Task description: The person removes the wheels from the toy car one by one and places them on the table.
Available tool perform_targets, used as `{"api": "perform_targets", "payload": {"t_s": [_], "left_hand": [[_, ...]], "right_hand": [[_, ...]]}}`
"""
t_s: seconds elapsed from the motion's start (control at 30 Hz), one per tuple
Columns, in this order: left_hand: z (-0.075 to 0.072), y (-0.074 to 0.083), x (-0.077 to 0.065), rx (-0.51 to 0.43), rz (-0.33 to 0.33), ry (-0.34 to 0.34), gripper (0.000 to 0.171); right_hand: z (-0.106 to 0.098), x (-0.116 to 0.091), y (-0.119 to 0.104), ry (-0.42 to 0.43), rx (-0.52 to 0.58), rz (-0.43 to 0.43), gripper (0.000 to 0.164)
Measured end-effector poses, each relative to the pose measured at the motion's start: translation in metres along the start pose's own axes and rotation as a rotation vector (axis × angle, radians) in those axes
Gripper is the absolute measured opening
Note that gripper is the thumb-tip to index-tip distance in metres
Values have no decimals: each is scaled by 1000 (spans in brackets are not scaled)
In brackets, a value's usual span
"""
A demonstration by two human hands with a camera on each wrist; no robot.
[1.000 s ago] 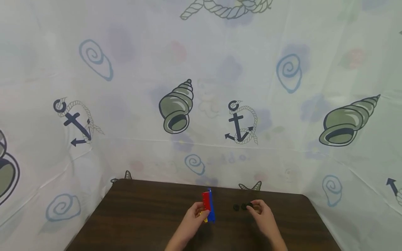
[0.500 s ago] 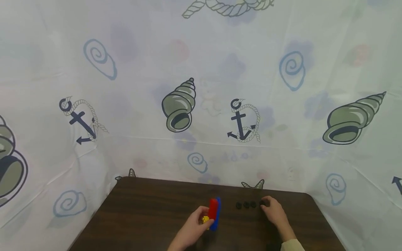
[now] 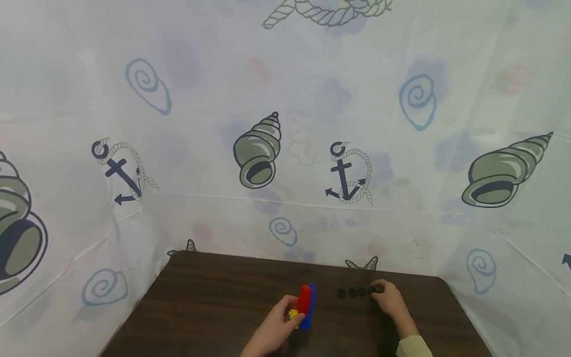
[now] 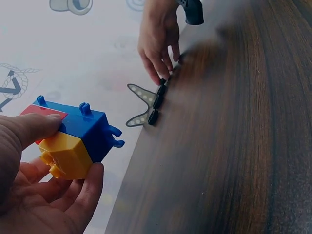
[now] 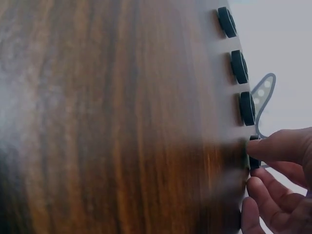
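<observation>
My left hand (image 3: 274, 327) holds a plastic toy vehicle body (image 4: 95, 131) above the table, thumb on its red part and fingers under its yellow part. Its blue base carries small clip-like prongs, plain in the left wrist view. At the right end of a row of black toy wheels (image 5: 247, 108), my right hand (image 3: 391, 303) pinches the end wheel (image 5: 254, 155) between thumb and fingers, low at the tabletop. Three other wheels lie flat in line to its left in the head view.
The dark wood-grain table (image 3: 214, 292) reaches back to a pale cloth (image 3: 200, 148) printed with shells and anchors, which also hangs at both sides. A dark object (image 3: 387, 346) lies near the right forearm.
My right hand has moved right along the row, leaving a third wheel in line and now pinching the end one. My left hand has turned the toy body and shifted slightly right and nearer.
</observation>
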State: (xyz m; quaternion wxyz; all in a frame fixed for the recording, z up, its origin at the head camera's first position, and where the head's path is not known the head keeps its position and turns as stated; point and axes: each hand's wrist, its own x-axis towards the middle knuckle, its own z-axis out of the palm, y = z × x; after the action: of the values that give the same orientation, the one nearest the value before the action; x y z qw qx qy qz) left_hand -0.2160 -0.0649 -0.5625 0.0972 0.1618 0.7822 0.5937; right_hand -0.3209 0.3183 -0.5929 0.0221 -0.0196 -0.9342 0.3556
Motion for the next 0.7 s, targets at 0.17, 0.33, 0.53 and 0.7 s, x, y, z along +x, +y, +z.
{"api": "perform_targets", "payload": {"t_s": [0.17,0.33,0.53,0.7], "left_hand": [[0,2,-1,16,-14,-10,38],[0,7,-5,13,-30,-27,38],[2,11,-6,-6,-36,-30,41],[3,12,-4,72,-11,32,43]], "right_hand": [[-1,-1,-3,2,-1,11,35],[-1,-4,-5,11,-6,14,38],[2,-13,-4,56,11,25,42],[9,-26,-25,137,61,55,38]]}}
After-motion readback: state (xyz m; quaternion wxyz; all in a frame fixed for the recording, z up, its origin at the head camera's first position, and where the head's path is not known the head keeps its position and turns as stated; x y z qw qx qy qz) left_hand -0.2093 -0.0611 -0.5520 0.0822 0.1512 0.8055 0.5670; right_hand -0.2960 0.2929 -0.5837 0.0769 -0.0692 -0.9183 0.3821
